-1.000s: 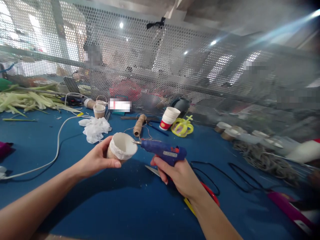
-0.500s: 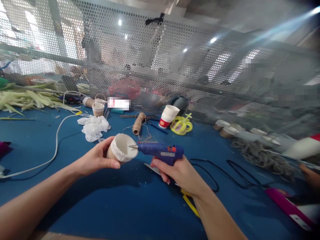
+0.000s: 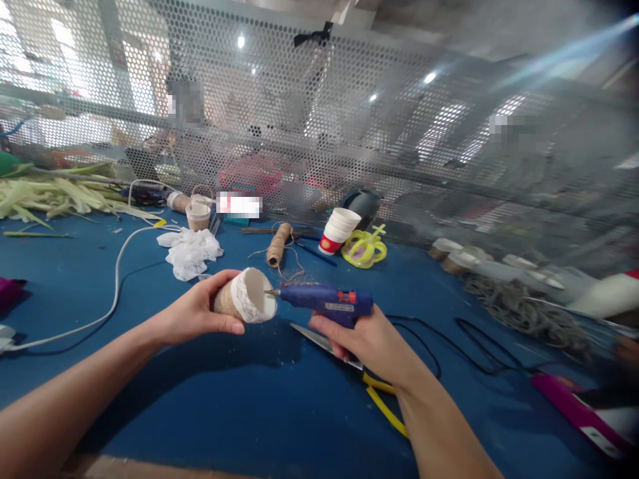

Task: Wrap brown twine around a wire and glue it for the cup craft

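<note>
A paper cup (image 3: 239, 296), wrapped in brown twine with white lace round its rim, lies tilted in my left hand (image 3: 207, 309), its mouth facing right. My fingers and thumb close round its base. In my right hand (image 3: 367, 339) is a blue hot glue gun (image 3: 319, 296). Its metal nozzle points left, at the cup's mouth by the inner rim; whether it touches cannot be made out. Below the right hand lie scissors (image 3: 384, 399) with yellow handles, partly covered by the wrist.
On the blue table (image 3: 224, 412) lie white lace (image 3: 188, 253), a twine roll (image 3: 279, 245), stacked paper cups (image 3: 339, 229) and a yellow crown-shaped piece (image 3: 364, 249). Husks (image 3: 60, 193) lie far left, grey cord (image 3: 524, 313) right. A purple power strip (image 3: 574, 406) sits front right. Perforated metal (image 3: 299, 133) stands behind.
The cup has turned slightly, showing more of its lace rim and twine side. The glue gun has shifted a little to the right, its nozzle still at the cup's mouth.
</note>
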Action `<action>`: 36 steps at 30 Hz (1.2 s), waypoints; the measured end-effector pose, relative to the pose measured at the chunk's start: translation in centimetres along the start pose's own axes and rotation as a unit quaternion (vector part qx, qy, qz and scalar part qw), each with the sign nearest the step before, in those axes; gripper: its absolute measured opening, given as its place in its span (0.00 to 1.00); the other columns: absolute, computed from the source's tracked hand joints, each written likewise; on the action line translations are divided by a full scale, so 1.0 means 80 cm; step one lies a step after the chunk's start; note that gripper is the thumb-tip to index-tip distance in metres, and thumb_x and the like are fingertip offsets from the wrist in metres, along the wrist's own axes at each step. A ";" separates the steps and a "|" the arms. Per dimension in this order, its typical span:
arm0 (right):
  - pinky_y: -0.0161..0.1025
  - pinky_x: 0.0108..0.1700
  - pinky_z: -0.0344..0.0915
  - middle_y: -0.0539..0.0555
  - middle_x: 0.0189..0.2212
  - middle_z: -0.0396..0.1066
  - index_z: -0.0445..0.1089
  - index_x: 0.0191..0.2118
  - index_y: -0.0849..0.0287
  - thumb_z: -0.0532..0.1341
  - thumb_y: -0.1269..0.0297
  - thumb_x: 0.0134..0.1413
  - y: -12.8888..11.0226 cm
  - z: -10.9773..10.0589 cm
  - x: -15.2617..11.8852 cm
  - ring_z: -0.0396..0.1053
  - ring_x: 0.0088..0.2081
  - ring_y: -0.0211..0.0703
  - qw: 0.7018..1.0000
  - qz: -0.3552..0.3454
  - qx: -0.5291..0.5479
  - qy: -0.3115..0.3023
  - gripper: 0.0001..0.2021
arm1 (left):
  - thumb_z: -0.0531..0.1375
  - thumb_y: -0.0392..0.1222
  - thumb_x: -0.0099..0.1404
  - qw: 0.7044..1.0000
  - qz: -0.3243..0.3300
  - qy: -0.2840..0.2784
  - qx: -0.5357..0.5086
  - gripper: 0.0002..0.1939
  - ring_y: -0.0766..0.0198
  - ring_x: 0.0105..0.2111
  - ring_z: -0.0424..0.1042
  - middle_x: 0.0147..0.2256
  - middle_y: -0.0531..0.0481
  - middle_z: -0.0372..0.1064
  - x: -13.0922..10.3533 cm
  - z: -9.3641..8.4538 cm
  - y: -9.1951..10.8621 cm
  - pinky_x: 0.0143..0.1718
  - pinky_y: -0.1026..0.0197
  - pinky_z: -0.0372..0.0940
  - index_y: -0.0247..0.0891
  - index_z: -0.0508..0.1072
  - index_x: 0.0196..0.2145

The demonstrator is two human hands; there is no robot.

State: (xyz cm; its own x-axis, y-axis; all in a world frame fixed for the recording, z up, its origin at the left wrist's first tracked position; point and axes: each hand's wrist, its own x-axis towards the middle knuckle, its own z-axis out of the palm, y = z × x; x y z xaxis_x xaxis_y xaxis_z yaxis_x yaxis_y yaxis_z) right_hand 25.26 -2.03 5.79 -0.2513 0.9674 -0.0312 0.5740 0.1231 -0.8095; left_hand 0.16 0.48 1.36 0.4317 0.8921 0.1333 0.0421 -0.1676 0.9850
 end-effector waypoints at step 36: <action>0.34 0.20 0.59 0.46 0.08 0.59 0.68 0.22 0.62 0.59 0.54 0.47 0.001 0.051 0.000 0.58 0.14 0.33 0.991 -0.007 0.100 0.091 0.16 | 0.67 0.39 0.43 0.992 0.032 0.120 -0.032 0.32 0.58 0.41 0.65 0.42 0.46 0.64 0.003 0.015 -0.009 0.44 0.57 0.61 0.37 0.57 0.45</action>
State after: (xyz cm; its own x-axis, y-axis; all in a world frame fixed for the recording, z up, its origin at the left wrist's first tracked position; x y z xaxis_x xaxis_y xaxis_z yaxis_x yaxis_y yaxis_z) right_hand 22.11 -2.88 3.35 -0.1024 0.9922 0.0718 0.4012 0.1072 -0.9097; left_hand 1.35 0.31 0.53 0.2052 0.9559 0.2102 -0.0387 -0.2067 0.9776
